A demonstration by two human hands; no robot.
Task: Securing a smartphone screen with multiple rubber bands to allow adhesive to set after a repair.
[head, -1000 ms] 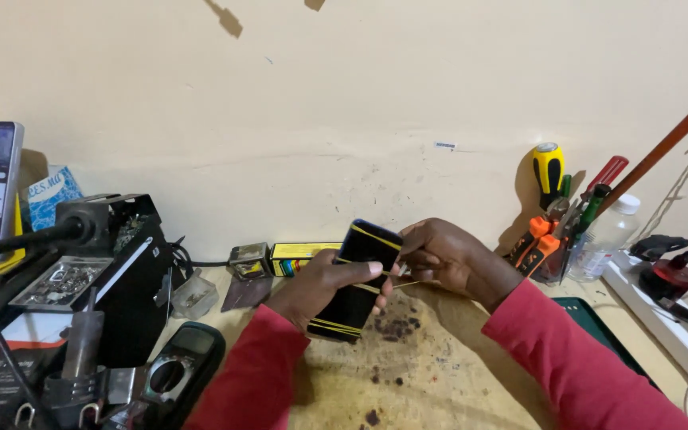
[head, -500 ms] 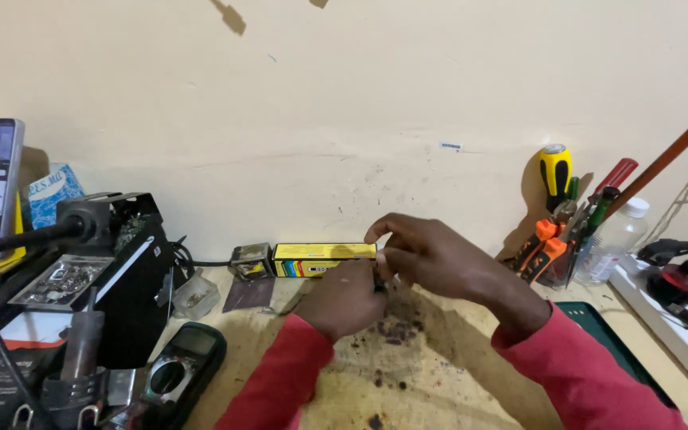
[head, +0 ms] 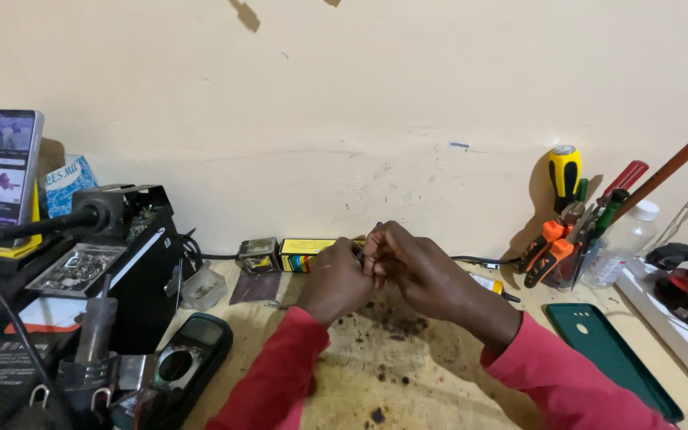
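At frame centre, the left hand (head: 334, 280) and right hand (head: 409, 263) are pressed together above the worktop (head: 408, 374), fingers (head: 376, 243) curled shut; whatever is pinched between them cannot be made out

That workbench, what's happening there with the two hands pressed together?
A person in red sleeves holds the left hand and right hand together over the stained bench, working on something small hidden between the fingers. A yellow box lies behind them, a green phone case to the right, and a meter to the left.
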